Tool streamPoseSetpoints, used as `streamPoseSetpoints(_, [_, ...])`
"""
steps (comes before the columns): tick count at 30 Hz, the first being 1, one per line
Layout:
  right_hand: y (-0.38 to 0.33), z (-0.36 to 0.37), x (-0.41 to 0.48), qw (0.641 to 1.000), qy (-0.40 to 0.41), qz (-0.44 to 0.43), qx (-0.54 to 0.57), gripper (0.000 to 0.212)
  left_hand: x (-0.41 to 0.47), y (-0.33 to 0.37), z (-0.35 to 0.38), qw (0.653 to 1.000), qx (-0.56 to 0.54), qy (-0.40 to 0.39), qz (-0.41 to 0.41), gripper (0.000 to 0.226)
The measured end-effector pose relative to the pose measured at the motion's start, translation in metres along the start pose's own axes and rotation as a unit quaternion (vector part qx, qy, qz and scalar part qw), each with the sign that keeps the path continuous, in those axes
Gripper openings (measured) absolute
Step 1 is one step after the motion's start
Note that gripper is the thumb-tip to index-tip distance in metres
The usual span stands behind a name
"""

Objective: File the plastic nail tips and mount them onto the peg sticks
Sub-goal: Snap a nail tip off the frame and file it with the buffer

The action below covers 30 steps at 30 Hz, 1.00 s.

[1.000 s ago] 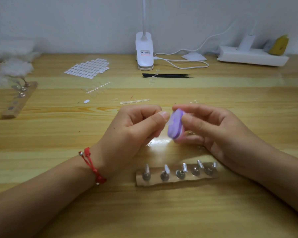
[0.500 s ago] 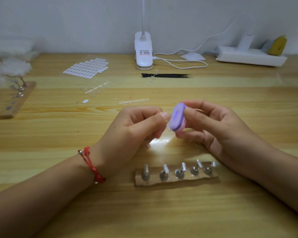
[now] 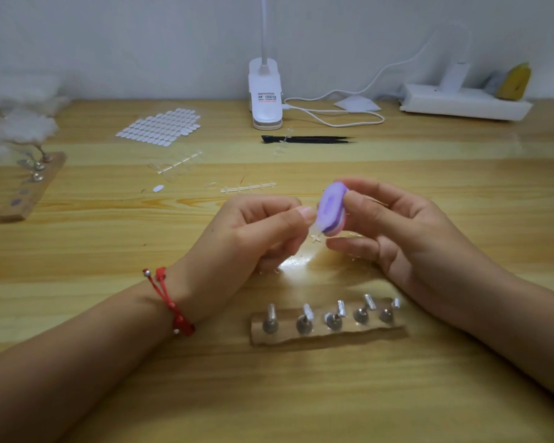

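My right hand [image 3: 394, 231] grips a small purple oval nail file [image 3: 331, 210] between thumb and fingers, held on edge above the table. My left hand [image 3: 250, 241] pinches a clear plastic nail tip [image 3: 316, 231] between thumb and forefinger, pressed against the file's lower end. Just in front of both hands lies a wooden peg base [image 3: 328, 334] holding several metal peg sticks [image 3: 304, 318] with bare tops. Loose clear nail-tip strips [image 3: 248, 188] and another strip [image 3: 176, 164] lie farther back.
A sheet of white adhesive tabs [image 3: 160, 126], black tweezers [image 3: 307, 139] and a white clip lamp [image 3: 266, 97] with its cable stand at the back. A second wooden peg base [image 3: 29, 190] with fluffy white material sits far left. A white power strip [image 3: 464, 103] is at back right.
The file has moved upward along the nail tip and tilted a little; my left hand has kept its pinch and barely shifted.
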State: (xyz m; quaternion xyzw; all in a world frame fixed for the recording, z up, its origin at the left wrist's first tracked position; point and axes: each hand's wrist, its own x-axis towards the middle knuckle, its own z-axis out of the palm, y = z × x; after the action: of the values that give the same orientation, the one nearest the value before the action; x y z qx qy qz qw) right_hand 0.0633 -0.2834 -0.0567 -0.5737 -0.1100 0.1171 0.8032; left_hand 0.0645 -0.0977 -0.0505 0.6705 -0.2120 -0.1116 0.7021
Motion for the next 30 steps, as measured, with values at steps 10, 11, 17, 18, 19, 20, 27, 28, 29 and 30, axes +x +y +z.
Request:
streamPoseSetpoints(10, [-0.0001, 0.0023, -0.0008, 0.998, -0.023, 0.009, -0.051, 0.024, 0.0008, 0.0005, 0.0004, 1.000, 0.007, 0.002, -0.015, 0.036])
streamPoseSetpoints(11, [-0.0011, 0.0036, -0.0018, 0.997, -0.046, 0.023, -0.062, 0.025, 0.0008, 0.0004, -0.0007, 1.000, 0.002, 0.018, -0.016, 0.036])
streamPoseSetpoints(17, [-0.0016, 0.0039, -0.0001, 1.000, -0.004, 0.017, -0.016, 0.015, 0.0017, -0.0002, -0.0008, 1.000, 0.008, 0.014, -0.014, 0.036])
streamPoseSetpoints(18, [-0.0017, 0.0040, -0.0003, 0.999, -0.017, 0.022, -0.027, 0.018, 0.0014, -0.0005, -0.0006, 1.000, 0.008, 0.014, -0.013, 0.036])
streamPoseSetpoints(19, [-0.0026, 0.0045, -0.0008, 0.998, -0.034, 0.030, -0.036, 0.022, 0.0013, -0.0010, -0.0006, 1.000, 0.008, 0.018, -0.011, 0.036])
streamPoseSetpoints(20, [-0.0041, 0.0050, -0.0014, 0.998, -0.044, 0.038, -0.036, 0.024, 0.0012, -0.0013, -0.0009, 1.000, 0.009, 0.021, -0.009, 0.036])
streamPoseSetpoints(27, [-0.0045, 0.0044, -0.0009, 0.998, -0.038, 0.038, -0.026, 0.022, 0.0011, -0.0009, 0.0000, 1.000, 0.013, 0.018, 0.008, 0.037])
streamPoseSetpoints(28, [-0.0054, 0.0048, -0.0014, 0.998, -0.044, 0.044, -0.028, 0.022, 0.0012, -0.0012, -0.0008, 0.999, 0.011, 0.031, 0.010, 0.036])
streamPoseSetpoints(29, [-0.0054, 0.0044, -0.0012, 0.998, -0.037, 0.044, -0.022, 0.020, 0.0014, -0.0015, -0.0012, 0.999, 0.011, 0.037, 0.013, 0.036])
streamPoseSetpoints(30, [-0.0048, 0.0034, -0.0006, 0.999, -0.023, 0.041, -0.012, 0.018, 0.0013, -0.0016, -0.0011, 0.999, 0.013, 0.035, 0.015, 0.036])
